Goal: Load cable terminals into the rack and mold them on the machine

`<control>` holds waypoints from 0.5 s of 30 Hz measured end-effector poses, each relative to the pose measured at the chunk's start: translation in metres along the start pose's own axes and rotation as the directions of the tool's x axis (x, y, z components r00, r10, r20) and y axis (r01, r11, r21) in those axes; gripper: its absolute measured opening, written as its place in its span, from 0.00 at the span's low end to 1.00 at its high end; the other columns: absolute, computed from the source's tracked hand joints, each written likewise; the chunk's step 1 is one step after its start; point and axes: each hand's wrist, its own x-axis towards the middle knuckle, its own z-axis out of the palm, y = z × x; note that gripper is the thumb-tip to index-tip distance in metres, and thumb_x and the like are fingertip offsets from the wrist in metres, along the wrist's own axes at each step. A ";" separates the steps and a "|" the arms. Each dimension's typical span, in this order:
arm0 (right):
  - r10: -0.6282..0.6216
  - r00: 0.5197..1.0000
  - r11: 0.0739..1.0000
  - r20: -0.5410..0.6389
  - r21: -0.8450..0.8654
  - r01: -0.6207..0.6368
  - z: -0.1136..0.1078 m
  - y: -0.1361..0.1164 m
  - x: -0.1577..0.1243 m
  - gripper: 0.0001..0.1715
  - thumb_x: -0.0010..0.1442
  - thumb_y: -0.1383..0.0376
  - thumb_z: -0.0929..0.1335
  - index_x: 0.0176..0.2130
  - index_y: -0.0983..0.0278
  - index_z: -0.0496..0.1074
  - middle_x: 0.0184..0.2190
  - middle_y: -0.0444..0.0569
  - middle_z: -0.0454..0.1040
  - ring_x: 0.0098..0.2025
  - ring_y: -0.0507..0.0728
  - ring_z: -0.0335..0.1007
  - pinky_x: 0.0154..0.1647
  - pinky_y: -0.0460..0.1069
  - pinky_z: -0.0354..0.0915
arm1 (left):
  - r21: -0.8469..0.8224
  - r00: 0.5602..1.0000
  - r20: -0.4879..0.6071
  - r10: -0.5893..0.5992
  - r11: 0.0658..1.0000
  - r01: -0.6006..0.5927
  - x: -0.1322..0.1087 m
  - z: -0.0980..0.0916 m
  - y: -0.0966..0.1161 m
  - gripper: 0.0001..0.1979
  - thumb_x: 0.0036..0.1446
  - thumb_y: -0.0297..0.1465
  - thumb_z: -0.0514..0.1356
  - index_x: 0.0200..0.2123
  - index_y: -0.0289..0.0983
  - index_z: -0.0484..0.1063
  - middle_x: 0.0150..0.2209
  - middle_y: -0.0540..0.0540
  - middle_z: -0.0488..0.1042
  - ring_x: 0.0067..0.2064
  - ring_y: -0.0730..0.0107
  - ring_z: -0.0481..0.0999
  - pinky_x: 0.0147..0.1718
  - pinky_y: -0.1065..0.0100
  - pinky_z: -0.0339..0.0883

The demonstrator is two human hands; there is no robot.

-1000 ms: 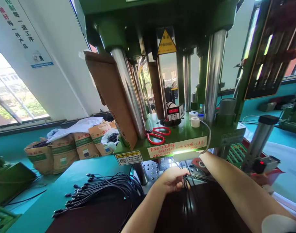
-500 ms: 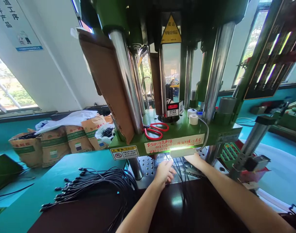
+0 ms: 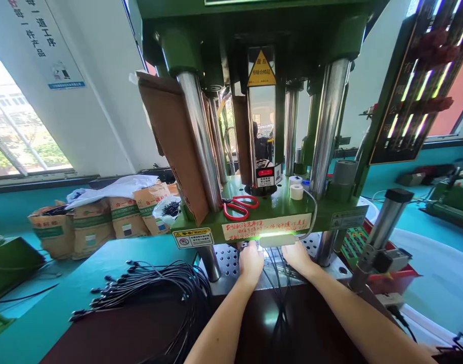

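Though your fingers' state couldn't be told, black cables (image 3: 281,303) ran twelve-to-six o'clock between left hand (image 3: 251,260) and right hand (image 3: 297,258).

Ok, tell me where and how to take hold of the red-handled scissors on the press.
Probably best by the red loops of the scissors, coming from the front right and slightly above. They lie flat on the green plate, loops toward the right, while the pivot end points left, close by the steel column.

Red-handled scissors (image 3: 240,205), white rolls (image 3: 296,192), leaning brown cardboard (image 3: 174,146), paper sacks (image 3: 92,230).
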 end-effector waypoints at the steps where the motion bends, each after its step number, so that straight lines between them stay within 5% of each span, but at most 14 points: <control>1: -0.002 1.000 1.000 0.004 -0.008 0.002 -0.002 0.000 0.000 0.11 0.61 0.64 0.63 0.38 0.69 0.71 0.37 0.51 0.74 0.38 0.55 0.70 0.41 0.54 0.65 | 0.023 1.000 -0.006 0.004 1.000 -0.004 0.000 -0.001 0.001 0.13 0.51 0.26 0.52 0.40 0.33 0.69 0.35 0.38 0.76 0.40 0.58 0.74 0.39 0.63 0.63; 7: -0.062 0.998 0.998 -0.012 -0.029 0.062 -0.016 -0.012 0.000 0.14 0.61 0.66 0.60 0.41 0.67 0.72 0.37 0.53 0.75 0.39 0.57 0.72 0.39 0.53 0.65 | 0.088 0.994 -0.078 0.077 0.994 -0.070 -0.010 -0.005 0.011 0.17 0.55 0.33 0.49 0.47 0.39 0.66 0.46 0.41 0.71 0.42 0.61 0.74 0.39 0.64 0.65; 10: -0.111 0.994 0.993 -0.025 -0.032 0.110 -0.016 -0.021 -0.003 0.14 0.59 0.68 0.61 0.40 0.67 0.73 0.37 0.56 0.76 0.38 0.59 0.72 0.37 0.51 0.65 | 0.094 0.992 -0.052 0.114 0.990 -0.108 -0.011 -0.002 0.019 0.15 0.54 0.36 0.51 0.41 0.36 0.71 0.38 0.40 0.75 0.40 0.59 0.75 0.38 0.63 0.66; 15: -0.119 0.991 0.993 -0.057 -0.031 0.118 -0.005 -0.027 0.000 0.15 0.58 0.70 0.60 0.41 0.68 0.72 0.38 0.57 0.75 0.38 0.59 0.72 0.36 0.51 0.65 | 0.057 0.987 -0.040 0.153 0.987 -0.150 -0.002 0.003 0.021 0.14 0.53 0.25 0.49 0.36 0.32 0.74 0.34 0.37 0.75 0.40 0.58 0.74 0.40 0.62 0.65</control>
